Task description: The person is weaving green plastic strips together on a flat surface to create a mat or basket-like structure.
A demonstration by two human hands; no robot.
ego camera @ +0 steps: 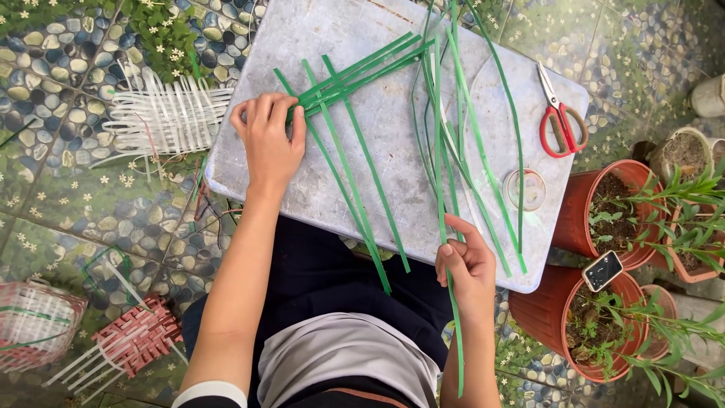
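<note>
Head view looks straight down at a grey board (393, 162) resting across the person's lap over a pebble-patterned tiled floor (68, 196). On the board's left part, the left hand (268, 140) lies palm down, fingers (260, 109) spread flat, pressing on a crossing of green plastic strips (355, 162); it pins them rather than grips them. Several of those strips fan out from under the hand toward the upper right, while others run down to the board's near edge. At the near edge, the right hand (464, 264) has its thumb and forefinger closed on one long green strip (440, 174), which runs from the top of the board down past the wrist. More loose green strips (483, 159) lie just beside it on the right half of the board. A small clear tape roll (525, 189) sits near the right edge, and red-handled scissors (560, 121) lie near the far right corner, well apart from both hands. On the floor to the left lie a white woven mat (162, 117) and a red woven piece (140, 340). Terracotta plant pots (596, 219) stand to the right
</note>
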